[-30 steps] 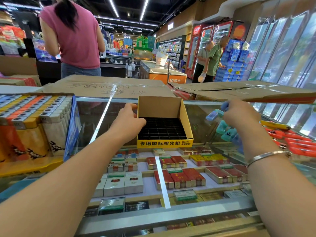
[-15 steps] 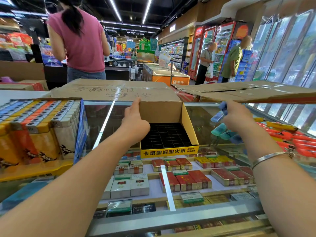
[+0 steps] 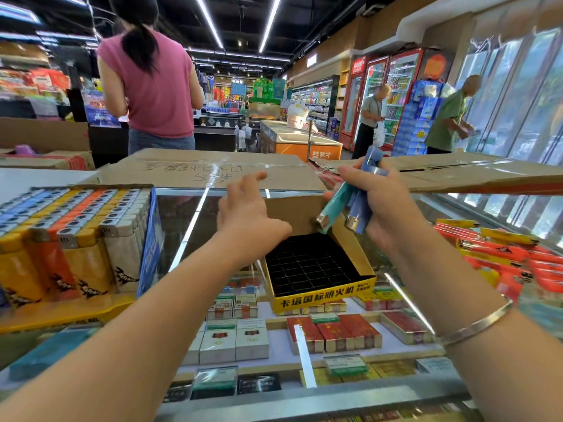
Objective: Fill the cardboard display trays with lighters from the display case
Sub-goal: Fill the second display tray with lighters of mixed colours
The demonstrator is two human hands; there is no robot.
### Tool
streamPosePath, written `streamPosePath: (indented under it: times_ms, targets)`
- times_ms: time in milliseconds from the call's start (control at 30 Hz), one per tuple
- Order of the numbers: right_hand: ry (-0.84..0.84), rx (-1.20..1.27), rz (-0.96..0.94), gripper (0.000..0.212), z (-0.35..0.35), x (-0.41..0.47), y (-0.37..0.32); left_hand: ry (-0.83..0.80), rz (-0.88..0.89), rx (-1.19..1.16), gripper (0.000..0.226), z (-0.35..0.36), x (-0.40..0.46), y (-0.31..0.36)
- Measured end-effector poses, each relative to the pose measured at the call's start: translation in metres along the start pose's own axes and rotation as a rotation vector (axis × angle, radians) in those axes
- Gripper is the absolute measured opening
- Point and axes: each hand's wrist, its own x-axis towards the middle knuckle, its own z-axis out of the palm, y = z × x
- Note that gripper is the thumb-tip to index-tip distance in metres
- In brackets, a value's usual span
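A yellow cardboard display tray (image 3: 323,300) with an empty black grid insert stands on the glass counter. My left hand (image 3: 248,214) rests on the tray's back left wall, fingers spread over its top edge. My right hand (image 3: 380,205) is shut on a bunch of lighters (image 3: 350,205), teal and blue, metal heads pointing down over the tray's back right corner. A full tray of lighters (image 3: 76,233) in blue, yellow, orange and white stands at the left. Loose red and yellow lighters (image 3: 502,254) lie on the glass at the right.
Flattened cardboard boxes (image 3: 213,172) lie across the back of the glass counter (image 3: 189,226), with cigarette packs on the shelf beneath. A person in a pink top (image 3: 152,86) stands behind the counter at left. Two people stand by the fridges at the far right.
My right hand has swung the lighters from the right side over to the tray's back right corner, heads down. My left hand slid up onto the tray's back wall, and the tray now sits nearer.
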Motion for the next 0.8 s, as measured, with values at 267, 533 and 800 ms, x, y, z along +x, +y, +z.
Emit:
streamPosePath:
  times_ms: [267,533,800]
  targets:
    - [0.066,0.256,0.315,0.042,0.007,-0.001,0.009,-0.124,0.538,-0.037,0.048,0.002,-0.021,0.006]
    - [0.023,-0.094,0.149,0.018,0.002,-0.002,0.009,0.060,0.478,-0.280,0.008,-0.009,-0.015,0.008]
    - [-0.110,-0.699,-0.105,0.026,-0.011,0.002,0.009,0.096,0.298,-0.182,0.032,-0.018,-0.006,-0.005]
